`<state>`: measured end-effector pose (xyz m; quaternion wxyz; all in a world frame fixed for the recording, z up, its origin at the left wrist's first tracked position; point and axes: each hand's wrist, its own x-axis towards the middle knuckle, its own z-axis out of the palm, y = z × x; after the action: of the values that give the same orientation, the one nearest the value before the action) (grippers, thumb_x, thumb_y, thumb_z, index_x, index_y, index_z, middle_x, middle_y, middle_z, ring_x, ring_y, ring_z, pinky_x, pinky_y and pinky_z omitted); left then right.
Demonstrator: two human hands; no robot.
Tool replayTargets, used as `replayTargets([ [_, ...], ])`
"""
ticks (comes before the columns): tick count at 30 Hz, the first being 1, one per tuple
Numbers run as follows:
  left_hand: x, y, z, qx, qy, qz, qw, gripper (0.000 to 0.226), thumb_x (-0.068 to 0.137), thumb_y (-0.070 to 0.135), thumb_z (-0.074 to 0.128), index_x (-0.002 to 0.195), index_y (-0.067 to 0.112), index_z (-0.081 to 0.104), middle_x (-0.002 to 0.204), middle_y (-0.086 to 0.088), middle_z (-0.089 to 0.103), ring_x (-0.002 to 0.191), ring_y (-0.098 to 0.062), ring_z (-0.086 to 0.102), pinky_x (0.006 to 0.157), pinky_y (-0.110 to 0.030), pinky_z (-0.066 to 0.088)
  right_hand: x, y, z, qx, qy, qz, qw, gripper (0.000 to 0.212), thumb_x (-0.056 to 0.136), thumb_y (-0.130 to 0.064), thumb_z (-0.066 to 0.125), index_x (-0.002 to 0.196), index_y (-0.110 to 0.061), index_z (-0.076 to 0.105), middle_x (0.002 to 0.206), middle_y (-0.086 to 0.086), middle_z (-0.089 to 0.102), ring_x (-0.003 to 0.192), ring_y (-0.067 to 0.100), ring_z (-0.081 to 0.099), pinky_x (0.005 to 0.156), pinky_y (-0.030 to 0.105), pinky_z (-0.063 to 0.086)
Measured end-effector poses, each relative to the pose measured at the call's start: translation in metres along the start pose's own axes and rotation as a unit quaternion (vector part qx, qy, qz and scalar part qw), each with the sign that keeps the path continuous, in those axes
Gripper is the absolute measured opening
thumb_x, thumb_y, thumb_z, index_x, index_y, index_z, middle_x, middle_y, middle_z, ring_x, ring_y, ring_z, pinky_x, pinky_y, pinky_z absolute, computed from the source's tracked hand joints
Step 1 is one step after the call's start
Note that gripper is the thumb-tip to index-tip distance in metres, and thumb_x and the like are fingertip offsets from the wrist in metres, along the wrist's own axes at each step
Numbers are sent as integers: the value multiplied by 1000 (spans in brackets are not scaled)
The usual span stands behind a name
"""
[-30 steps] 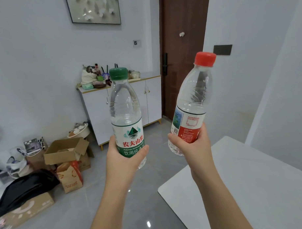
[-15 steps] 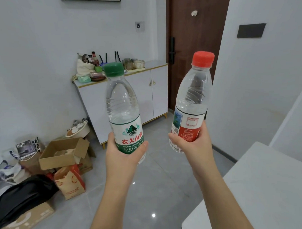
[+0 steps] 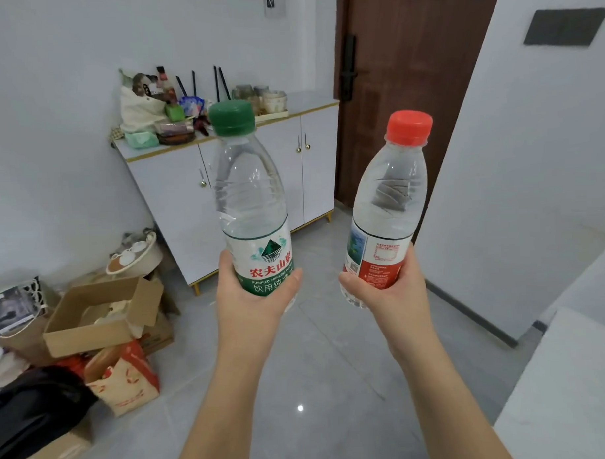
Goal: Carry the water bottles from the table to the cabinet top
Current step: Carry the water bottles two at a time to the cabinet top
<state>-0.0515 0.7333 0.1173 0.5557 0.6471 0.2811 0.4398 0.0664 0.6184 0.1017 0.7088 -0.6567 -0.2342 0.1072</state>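
My left hand [image 3: 252,306] grips the lower part of a clear water bottle with a green cap [image 3: 250,203], held upright in front of me. My right hand [image 3: 392,295] holds a second clear bottle with a red cap and red label [image 3: 389,205], tilted slightly right. Both bottles are in the air above the grey floor. The white cabinet [image 3: 176,192] stands against the far wall behind the bottles; its top [image 3: 310,100] is crowded on the left and bare at the right end. A corner of the white table [image 3: 567,398] shows at the lower right.
The cabinet top holds a cloth bag [image 3: 139,108], jars [image 3: 262,96] and small items. Cardboard boxes [image 3: 101,315], a paper bag [image 3: 124,379] and a black bag [image 3: 29,410] clutter the floor at left. A brown door [image 3: 408,71] stands right of the cabinet, a white wall [image 3: 518,173] beside it.
The view has moved closer to the cabinet, which now looks larger. The table has slid away to the lower right. Both hands keep the same grip on their bottles.
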Motion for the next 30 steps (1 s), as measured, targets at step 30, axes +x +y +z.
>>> replayTargets([
  [30,404,-127,155,-51,-26,-56,997,59,64,3,86,105,29,53,104,4,69,96,-16,67,85,-46,57,405,86,86,-8,77,-28,997,64,72,2,81,109,-38,47,104,-12,63,88,3,65,61,15,54],
])
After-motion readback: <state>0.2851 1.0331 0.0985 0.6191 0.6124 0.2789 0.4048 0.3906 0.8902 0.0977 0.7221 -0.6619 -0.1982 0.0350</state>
